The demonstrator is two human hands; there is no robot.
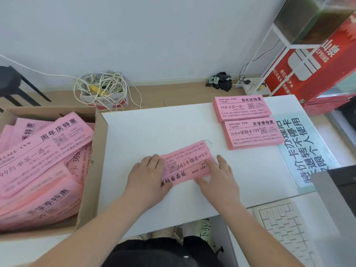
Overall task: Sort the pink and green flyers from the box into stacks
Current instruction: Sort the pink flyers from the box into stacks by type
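A small bundle of pink flyers [187, 160] lies upside down on the white table [150, 130]. My left hand [148, 176] holds its left end, fingers over the paper. My right hand [219, 176] rests on its right end with straight fingers and the thumb at the near edge. A cardboard box [96, 170] at the left holds several loose pink flyers [44, 151]. Two neat pink stacks sit at the back right: a far stack [241, 108] and a near stack [253, 133]. No green flyer is in sight.
A light blue printed sign [306, 151] lies at the table's right edge. A white keyboard [283, 226] sits at the near right. On the floor behind are a box of tangled cords [104, 91], a black stool [11, 83] and a red carton [312, 62].
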